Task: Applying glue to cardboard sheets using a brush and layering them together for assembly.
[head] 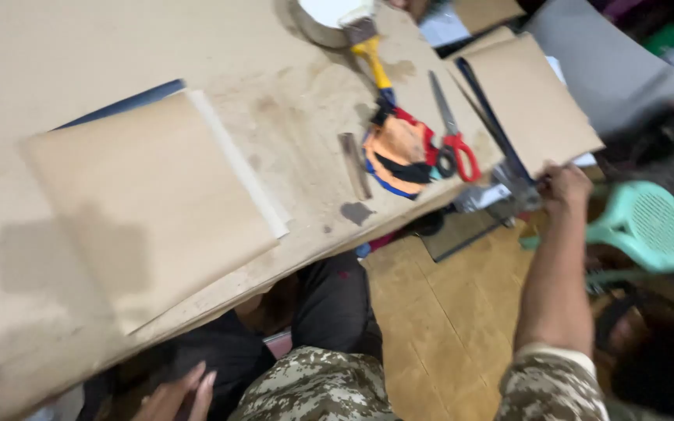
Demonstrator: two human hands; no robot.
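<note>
My right hand [565, 189] reaches out to the right end of the table and grips the near edge of a brown-covered book [528, 97] that hangs over the table's edge. My left hand [177, 394] rests low at the bottom, under the table's near edge, fingers loosely apart and holding nothing. A larger brown-covered book [146, 199] with a dark blue edge lies flat on the left of the brown paper-covered table [56, 54].
Red-handled scissors [452, 132], an orange and blue cloth pouch [399, 156], a yellow-handled brush [368, 47], a tape roll [317, 19] and a small wooden strip [354, 165] lie mid-table. A mint green plastic stool [641, 226] stands right, on the floor.
</note>
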